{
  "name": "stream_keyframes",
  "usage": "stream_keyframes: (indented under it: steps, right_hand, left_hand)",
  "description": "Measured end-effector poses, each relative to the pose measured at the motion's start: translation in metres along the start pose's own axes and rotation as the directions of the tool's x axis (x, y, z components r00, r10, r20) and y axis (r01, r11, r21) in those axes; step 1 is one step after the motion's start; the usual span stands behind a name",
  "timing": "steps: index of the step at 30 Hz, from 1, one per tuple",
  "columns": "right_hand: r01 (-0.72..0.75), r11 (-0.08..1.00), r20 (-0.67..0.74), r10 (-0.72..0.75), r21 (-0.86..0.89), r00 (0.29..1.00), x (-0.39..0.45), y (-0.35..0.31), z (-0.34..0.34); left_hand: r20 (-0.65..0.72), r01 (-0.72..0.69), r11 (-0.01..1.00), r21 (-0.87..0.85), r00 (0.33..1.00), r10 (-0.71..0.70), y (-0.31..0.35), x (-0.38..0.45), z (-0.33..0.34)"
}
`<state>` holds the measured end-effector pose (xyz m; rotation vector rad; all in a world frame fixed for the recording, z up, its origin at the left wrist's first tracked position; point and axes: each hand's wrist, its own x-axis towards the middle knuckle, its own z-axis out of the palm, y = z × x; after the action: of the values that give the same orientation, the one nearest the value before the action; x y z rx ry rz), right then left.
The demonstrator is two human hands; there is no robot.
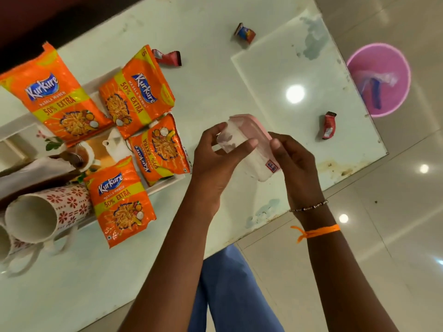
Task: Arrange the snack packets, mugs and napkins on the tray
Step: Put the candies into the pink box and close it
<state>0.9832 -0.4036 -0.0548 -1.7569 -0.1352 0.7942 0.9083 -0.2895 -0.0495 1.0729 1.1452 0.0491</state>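
- Both hands hold a small clear plastic container (247,149) with a pink lid over the table (215,75), just right of frame centre: the left hand (215,156) curls thumb and fingers round its near end, the right hand (294,161) pinches the end with the small label.
- The white tray (165,185) sits at nine o'clock from the hands, crowded with four orange snack packets (119,202), one overhanging the tray's near rim.
- The patterned mug (48,212) lies on its side at the tray's eight o'clock corner, a second mug barely in view beside it; a folded napkin (31,171) lies just above them.
- Risk, as I judge it: the tipped mug could roll off the tray edge if the tray is nudged.
- The overhanging packet could slide off for lack of flat support.
- The container's smooth wall could slip from a light pinch.
- Three small red wrappers (329,125) lie scattered from twelve to three o'clock; a pink bin (354,65) stands beyond the table.
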Motion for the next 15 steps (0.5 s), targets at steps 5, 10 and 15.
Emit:
stream_keyframes:
  steps: [5, 10, 15]
  right_hand:
    - [0.055, 0.995, 0.062, -0.050, -0.078, 0.997, 0.018, 0.002, 0.006]
    - [0.017, 0.990, -0.145, -0.037, -0.139, 0.989, 0.041, 0.014, 0.008]
    - [-0.075, 0.876, -0.101, 0.030, -0.477, 0.994, 0.082, 0.022, 0.006]
  left_hand:
    - [-0.086, -0.041, 0.997, 0.061, 0.995, 0.047, 0.004, 0.006, -0.005]
    - [-0.002, -0.047, 0.998, 0.047, 0.999, 0.047, 0.008, 0.008, -0.015]
    - [0.030, -0.103, 0.992, 0.070, 0.994, 0.101, 0.007, -0.001, -0.019]
